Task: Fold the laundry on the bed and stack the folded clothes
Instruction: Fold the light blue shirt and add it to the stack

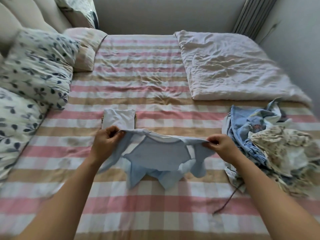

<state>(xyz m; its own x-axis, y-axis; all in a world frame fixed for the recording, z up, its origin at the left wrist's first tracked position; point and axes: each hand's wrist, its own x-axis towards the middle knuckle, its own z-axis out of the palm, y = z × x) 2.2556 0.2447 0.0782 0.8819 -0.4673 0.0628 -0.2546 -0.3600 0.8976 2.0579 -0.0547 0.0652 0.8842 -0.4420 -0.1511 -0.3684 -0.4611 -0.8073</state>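
Left hand and right hand pinch the shoulders of a pale blue baby top above the pink-checked bed; a folded white stack, perhaps two pieces, is done; a crumpled floral heap remains

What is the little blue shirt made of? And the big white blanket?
The little blue shirt looks like soft knit cotton, matte: it sags and drapes limply. The big white blanket seems thin woven cloth over padding, also matte: puffy, with fine crinkles.
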